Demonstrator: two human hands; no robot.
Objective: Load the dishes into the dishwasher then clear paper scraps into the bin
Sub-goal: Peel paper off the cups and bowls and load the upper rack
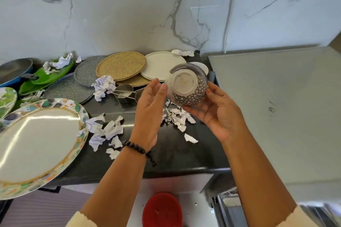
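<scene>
Loading looks barely begun: the patterned bowl [188, 84] is held tilted above the counter [175, 149], base toward the camera, the right hand [219, 114] curled round its side while the left hand [150, 110] hovers beside it, fingers straight. Left of the bowl, plates [120, 65] and a floral platter [36, 143] remain stacked; paper scraps [108, 131] lie uncleared below it.

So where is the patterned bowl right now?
In the head view, right of centre: the patterned bowl is held up above the dark counter, base toward the camera, gripped by the right hand, left hand beside it.
</scene>
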